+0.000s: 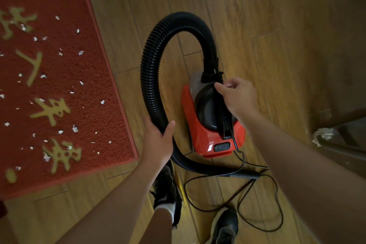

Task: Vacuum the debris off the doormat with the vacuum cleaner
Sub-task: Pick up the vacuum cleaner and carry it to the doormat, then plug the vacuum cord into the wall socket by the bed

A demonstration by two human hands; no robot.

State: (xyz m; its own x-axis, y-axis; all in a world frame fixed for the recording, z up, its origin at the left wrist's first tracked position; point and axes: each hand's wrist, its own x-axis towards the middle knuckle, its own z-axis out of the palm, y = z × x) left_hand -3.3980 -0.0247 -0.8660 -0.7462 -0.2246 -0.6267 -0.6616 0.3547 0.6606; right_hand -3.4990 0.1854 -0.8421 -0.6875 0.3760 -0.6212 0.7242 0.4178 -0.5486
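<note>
My left hand (158,140) is wrapped round the black hose (150,77), low on its loop. My right hand (237,97) has its fingers curled on the carry handle of the red vacuum cleaner (202,134), which sits on the wooden floor (277,45) near the doormat (59,85), to its right. White paper scraps (74,128) lie scattered over the mat. The power cord (257,204) loops loosely across the floor by my shoes (166,190). The nozzle (245,174) lies between machine and feet.
</note>
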